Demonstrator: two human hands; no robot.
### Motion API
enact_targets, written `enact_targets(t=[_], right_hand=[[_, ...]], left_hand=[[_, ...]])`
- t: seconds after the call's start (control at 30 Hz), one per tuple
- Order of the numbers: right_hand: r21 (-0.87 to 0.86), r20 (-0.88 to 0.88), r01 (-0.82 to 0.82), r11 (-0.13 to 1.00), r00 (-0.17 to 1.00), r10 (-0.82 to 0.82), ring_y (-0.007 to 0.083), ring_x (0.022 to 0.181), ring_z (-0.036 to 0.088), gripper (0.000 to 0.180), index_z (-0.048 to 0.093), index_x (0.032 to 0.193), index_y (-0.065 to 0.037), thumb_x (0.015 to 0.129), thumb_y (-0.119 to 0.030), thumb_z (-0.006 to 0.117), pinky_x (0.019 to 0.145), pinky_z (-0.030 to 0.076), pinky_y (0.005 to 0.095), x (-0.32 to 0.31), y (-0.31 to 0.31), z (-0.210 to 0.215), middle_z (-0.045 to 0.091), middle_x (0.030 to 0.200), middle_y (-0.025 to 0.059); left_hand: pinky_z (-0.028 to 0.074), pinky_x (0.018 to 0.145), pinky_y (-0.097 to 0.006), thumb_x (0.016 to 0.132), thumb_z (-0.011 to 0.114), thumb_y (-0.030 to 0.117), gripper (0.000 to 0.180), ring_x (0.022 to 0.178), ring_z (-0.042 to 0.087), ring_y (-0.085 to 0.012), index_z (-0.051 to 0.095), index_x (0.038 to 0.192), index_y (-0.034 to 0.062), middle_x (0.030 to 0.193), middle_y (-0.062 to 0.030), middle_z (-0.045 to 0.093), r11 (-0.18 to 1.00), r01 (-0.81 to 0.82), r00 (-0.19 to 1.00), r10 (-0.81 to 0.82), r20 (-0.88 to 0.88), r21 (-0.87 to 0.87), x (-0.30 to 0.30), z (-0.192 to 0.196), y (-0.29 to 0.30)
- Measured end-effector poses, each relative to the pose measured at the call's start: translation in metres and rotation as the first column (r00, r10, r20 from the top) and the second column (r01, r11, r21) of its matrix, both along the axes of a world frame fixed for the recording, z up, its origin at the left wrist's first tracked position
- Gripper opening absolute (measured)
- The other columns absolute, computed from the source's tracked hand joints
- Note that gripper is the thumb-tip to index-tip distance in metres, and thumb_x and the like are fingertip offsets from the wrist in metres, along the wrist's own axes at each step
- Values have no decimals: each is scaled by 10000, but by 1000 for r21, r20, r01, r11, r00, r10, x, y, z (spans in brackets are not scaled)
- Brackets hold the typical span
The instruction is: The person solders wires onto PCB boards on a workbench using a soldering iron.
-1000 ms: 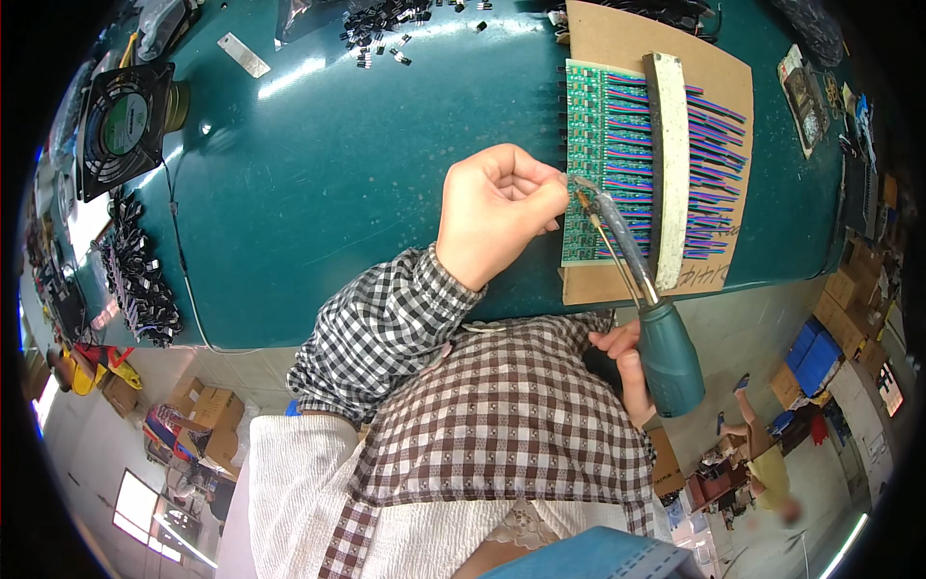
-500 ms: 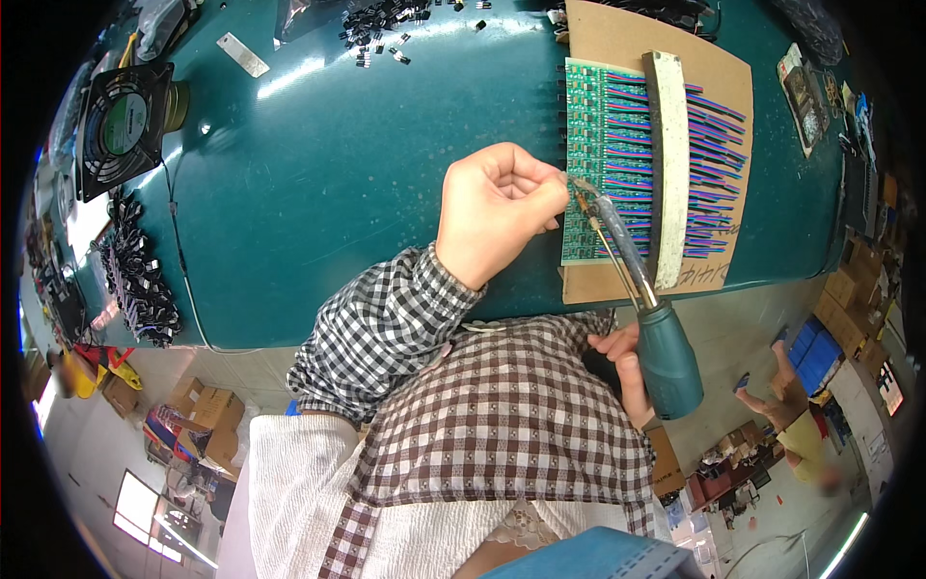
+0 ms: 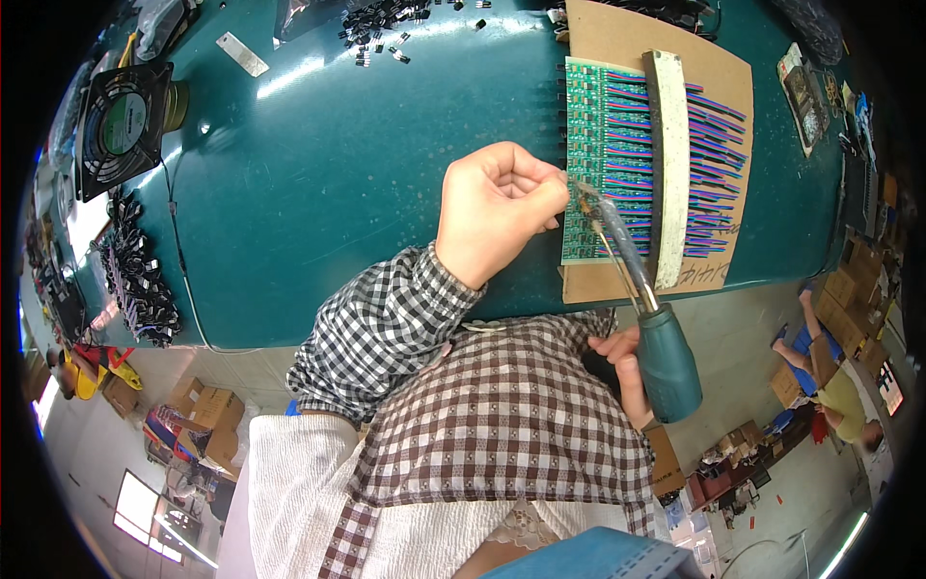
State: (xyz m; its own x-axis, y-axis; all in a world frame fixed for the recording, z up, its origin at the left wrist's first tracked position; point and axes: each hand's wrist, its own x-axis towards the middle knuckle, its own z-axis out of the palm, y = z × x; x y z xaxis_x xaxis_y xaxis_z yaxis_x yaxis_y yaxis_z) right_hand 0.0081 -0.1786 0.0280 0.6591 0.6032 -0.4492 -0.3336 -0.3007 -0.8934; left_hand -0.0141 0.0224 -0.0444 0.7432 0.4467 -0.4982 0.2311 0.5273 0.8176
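A soldering iron (image 3: 667,362) with a dark green handle is gripped by my right hand (image 3: 627,372). Its metal tip and tube reach up over a green circuit board panel (image 3: 584,106), near the panel's left edge. My left hand (image 3: 506,207) pinches at that same edge, right beside the tip; what sits between its fingertips is too small or hidden. Rows of blue, red and black wires (image 3: 627,135) run rightward from the panel. A pale bar (image 3: 670,164) lies across them. Everything rests on a cardboard sheet (image 3: 719,77).
A black fan (image 3: 121,130) stands at the far left, above a bundle of dark cables (image 3: 140,270). Small black components (image 3: 371,29) lie scattered at the back of the green table (image 3: 318,174). A metal strip (image 3: 243,55) lies nearby. Another person (image 3: 839,405) is off to the lower right.
The soldering iron has shifted very slightly, its tip a little further right and lower on the panel. My left hand holds still. The person at lower right has moved.
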Motion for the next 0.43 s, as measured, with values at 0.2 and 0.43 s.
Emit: enact_targets(t=[0.2,0.43], right_hand=[[33,98,-68,997,993,65,189,750,480,156,429,868,41,835,-111,419,753,474,392,1,-7,-1,431,762,106],[25,107,-84,996,991,81,191,760,482,154,435,879,41,834,-106,421,756,473,387,2,-7,-2,432,770,106]], left_hand=[[460,493,-177,753,580,65,113,532,552,-82,552,801,-34,672,-83,592,1000,10,1000,-10,4,9,1,1,0],[463,496,-179,756,577,68,115,535,555,-85,554,804,-33,672,-84,592,1000,7,1000,-7,2,11,2,0,0]])
